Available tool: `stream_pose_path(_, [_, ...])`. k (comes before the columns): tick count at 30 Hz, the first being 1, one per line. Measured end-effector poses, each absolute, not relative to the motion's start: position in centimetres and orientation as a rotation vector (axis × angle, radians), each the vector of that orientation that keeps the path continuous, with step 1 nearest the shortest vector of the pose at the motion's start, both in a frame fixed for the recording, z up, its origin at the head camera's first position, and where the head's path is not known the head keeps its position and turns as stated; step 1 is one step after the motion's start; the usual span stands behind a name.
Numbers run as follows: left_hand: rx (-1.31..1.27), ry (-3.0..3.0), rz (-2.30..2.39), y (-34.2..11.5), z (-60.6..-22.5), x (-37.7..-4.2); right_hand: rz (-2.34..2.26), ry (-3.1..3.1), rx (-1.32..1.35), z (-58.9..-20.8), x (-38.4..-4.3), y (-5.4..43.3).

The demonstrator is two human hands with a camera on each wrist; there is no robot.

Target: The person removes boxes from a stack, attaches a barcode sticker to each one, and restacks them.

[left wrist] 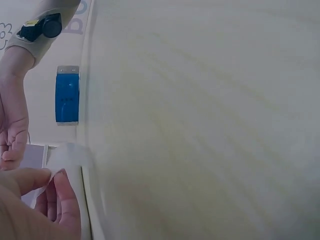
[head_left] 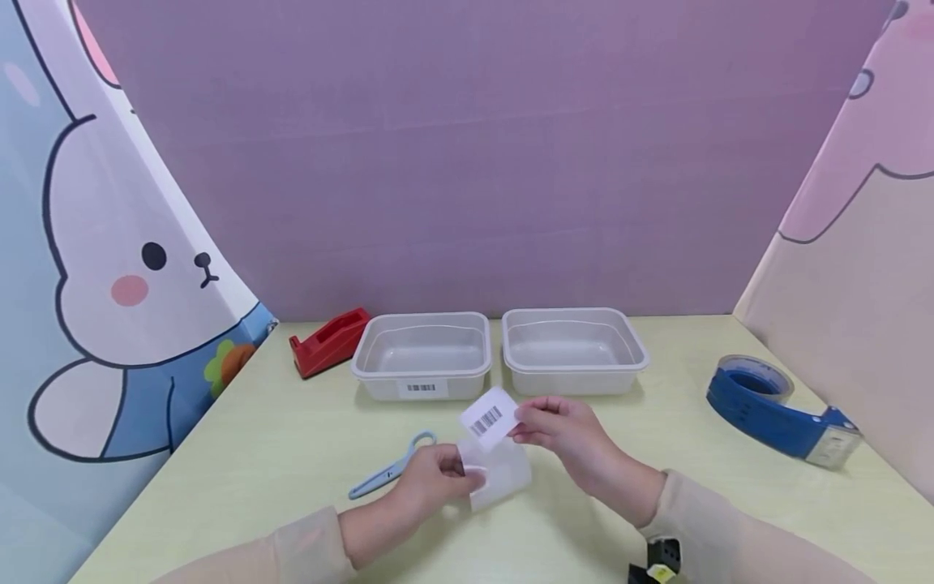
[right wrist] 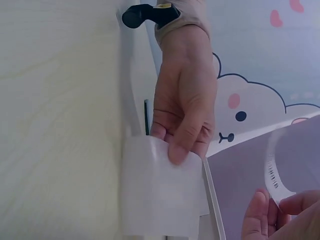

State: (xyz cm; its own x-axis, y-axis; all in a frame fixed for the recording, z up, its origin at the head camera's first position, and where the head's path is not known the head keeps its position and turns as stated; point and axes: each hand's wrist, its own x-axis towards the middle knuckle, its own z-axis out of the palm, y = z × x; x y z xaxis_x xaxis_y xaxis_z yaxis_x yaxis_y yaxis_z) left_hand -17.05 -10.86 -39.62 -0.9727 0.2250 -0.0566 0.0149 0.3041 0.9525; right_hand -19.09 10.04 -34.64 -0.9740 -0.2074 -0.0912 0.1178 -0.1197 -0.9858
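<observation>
Between thumb and fingers, my right hand (head_left: 565,434) pinches a white barcode label (head_left: 490,417) by its right edge. The label curves as it hangs in the right wrist view. My left hand (head_left: 434,480) grips a whitish backing sheet (head_left: 502,474), thumb on top, just below and left of the label. In the right wrist view the backing sheet (right wrist: 160,190) looks blank and bent. Beside the left hand, light blue scissors (head_left: 394,466) lie on the table. Two white plastic containers stand behind the hands; the left container (head_left: 423,357) bears a barcode label on its front.
The right container (head_left: 572,349) shows no label on its front. A red tape dispenser (head_left: 330,342) sits at the back left. On the right lies a blue tape dispenser (head_left: 781,414) with a tape roll. A purple backdrop (head_left: 467,162) rises behind the table.
</observation>
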Motion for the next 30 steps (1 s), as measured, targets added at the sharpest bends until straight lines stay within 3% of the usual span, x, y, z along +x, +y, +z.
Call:
stream_pose_path(22, [0.116,2.372,1.461,-12.4,-39.3,-16.7,-2.248,2.007,0.021,-34.7,-19.6,13.6])
stream_pose_path(30, [0.307,2.569,1.114,-13.6,-36.5,-17.4,-2.247,2.012,0.09,-35.1,-19.7,14.8])
